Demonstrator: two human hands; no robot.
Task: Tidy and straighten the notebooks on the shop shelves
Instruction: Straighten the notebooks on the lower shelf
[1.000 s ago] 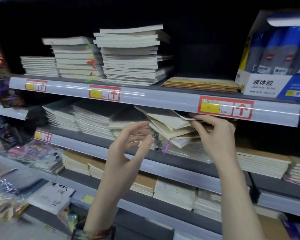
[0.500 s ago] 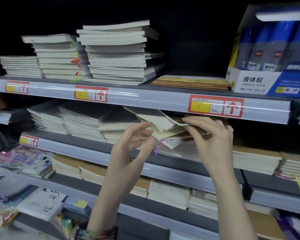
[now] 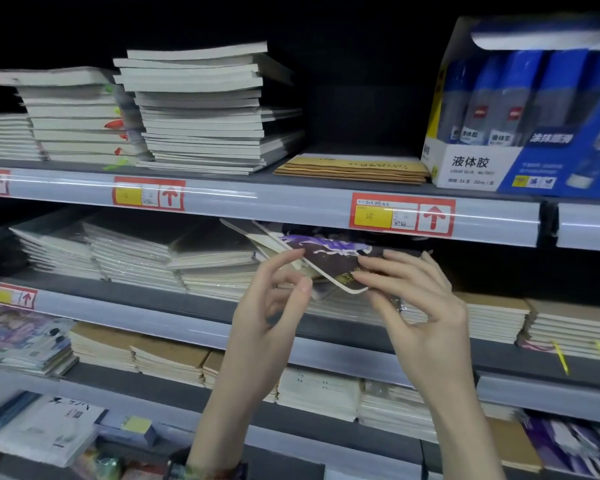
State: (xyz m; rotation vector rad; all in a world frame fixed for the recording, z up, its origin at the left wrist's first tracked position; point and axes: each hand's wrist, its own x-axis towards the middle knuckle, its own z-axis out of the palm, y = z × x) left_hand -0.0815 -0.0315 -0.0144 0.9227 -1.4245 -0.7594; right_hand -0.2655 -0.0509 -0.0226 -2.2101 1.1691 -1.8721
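Left hand (image 3: pixel 271 317) and right hand (image 3: pixel 416 306), grip closed, pinch the dark notebook (image 3: pixel 329 256) inside the middle shelf (image 3: pixel 136 295).

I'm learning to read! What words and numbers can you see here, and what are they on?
"液体胶": front of the blue and white glue box.
"LIQUID GLUE": small print just beneath; the rest is too blurred.
"25": handwritten on the yellow price label, beside a red up arrow.
Too blurred to read: the other price labels, the print on the kraft notebooks, the gold print on the dark notebook.
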